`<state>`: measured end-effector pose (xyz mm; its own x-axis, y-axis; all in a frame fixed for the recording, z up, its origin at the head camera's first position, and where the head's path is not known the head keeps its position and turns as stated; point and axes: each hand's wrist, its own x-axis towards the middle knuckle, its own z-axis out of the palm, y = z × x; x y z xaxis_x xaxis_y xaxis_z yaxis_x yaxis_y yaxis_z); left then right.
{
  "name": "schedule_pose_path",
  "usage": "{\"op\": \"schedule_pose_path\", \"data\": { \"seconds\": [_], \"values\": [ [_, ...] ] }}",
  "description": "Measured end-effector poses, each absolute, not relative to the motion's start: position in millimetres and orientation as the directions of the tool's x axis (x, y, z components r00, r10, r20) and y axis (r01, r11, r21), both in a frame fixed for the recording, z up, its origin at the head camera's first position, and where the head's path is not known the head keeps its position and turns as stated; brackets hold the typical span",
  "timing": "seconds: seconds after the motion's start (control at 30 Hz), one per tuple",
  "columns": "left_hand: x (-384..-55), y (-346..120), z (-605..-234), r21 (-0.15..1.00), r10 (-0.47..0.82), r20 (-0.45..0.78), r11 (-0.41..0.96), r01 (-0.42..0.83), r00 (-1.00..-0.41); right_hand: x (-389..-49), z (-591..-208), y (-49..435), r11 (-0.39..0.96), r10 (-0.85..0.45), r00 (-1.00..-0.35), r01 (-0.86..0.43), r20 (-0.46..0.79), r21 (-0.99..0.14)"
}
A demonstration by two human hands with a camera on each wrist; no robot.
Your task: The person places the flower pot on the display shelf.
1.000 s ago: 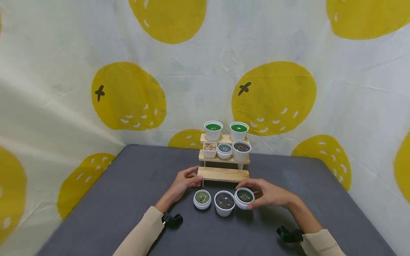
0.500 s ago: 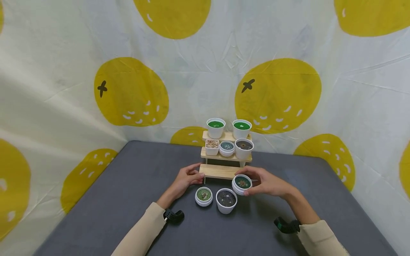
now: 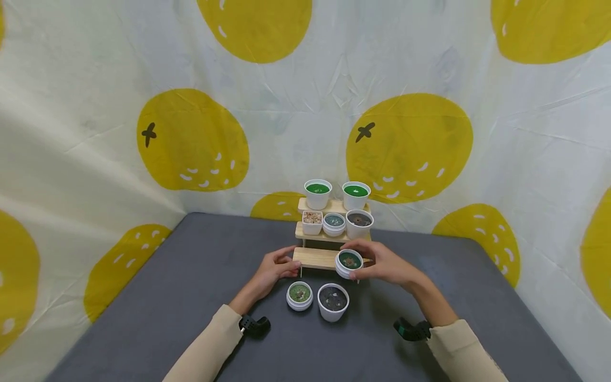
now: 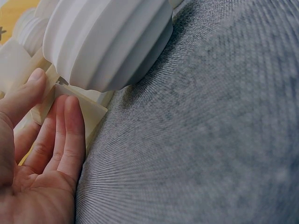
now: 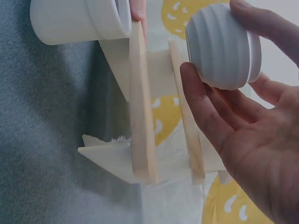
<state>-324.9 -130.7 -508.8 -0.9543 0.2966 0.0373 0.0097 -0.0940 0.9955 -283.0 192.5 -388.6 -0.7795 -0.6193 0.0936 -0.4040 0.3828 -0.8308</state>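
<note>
My right hand (image 3: 384, 262) grips a small white ribbed pot (image 3: 350, 260) with a dark green filling and a brown bit on top. The pot is off the table, over the right part of the lowest step of a three-tier wooden stand (image 3: 310, 258). In the right wrist view the thumb and fingers curl round the pot (image 5: 222, 46), apart from the step's board (image 5: 141, 102). My left hand (image 3: 272, 273) holds the left end of that lowest step, thumb by the board (image 4: 50, 88) and fingers against its pale leg (image 4: 91, 112).
On the table before the stand are a ribbed pot (image 3: 299, 293) with light green filling and a white cup (image 3: 333, 298) with dark grey filling. White cups with green filling (image 3: 317, 195) stand on the top step; several containers, including a square one (image 3: 312, 223), occupy the middle step.
My right hand has lifted the dark green pot from beside the grey-filled cup and carried it forward and left, over the lowest step. The left hand keeps its place on the stand.
</note>
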Motion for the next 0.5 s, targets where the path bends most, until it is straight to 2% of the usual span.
{"op": "schedule_pose_path", "data": {
  "seconds": [0.5],
  "values": [
    [-325,-131,-507,0.995,0.3,0.032,-0.099,0.002,-0.953,-294,-385,172,0.374,-0.582,-0.804,-0.396,0.12,-0.839]
  ]
}}
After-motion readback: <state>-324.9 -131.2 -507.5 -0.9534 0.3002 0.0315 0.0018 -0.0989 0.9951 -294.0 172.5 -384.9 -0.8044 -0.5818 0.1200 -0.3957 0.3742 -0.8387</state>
